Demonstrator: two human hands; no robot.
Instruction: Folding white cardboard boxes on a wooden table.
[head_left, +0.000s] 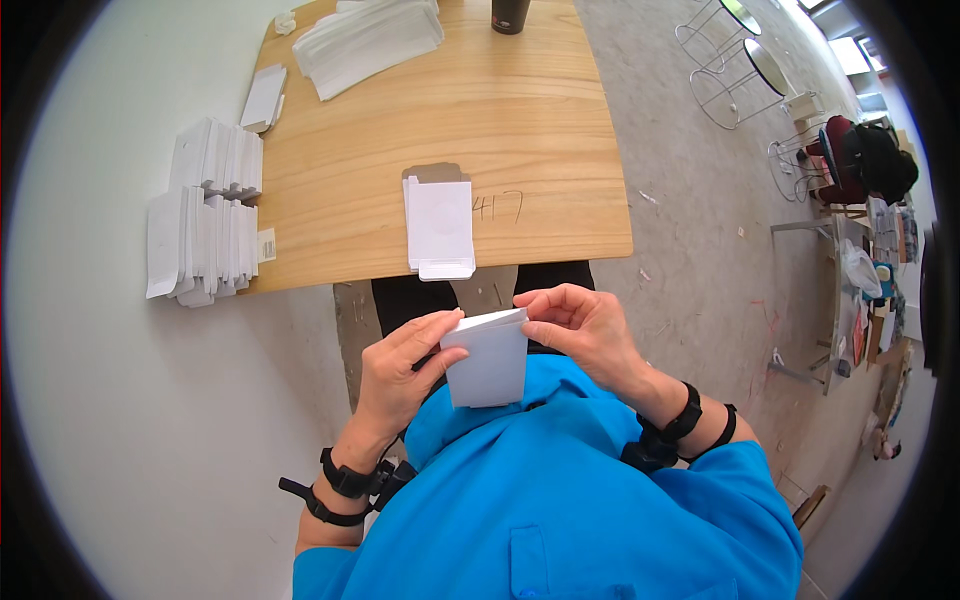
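Head view: the left hand (pixel 400 370) and right hand (pixel 585 330) both pinch a small white folded carton (pixel 490 360) above the lap, just off the table's (pixel 540 130) near edge. A flat carton stack (pixel 440 225) lies at that edge; more stacks (pixel 205 215) sit at its left edge.

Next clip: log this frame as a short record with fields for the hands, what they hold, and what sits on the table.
left hand: grips the left edge of a small white folded carton
right hand: pinches the carton's top right corner
table: wooden, set against a white wall
table centre: flat white carton blanks, stacked
table far left: larger pile of blanks
wall side: folded cartons in rows
far edge: dark cup
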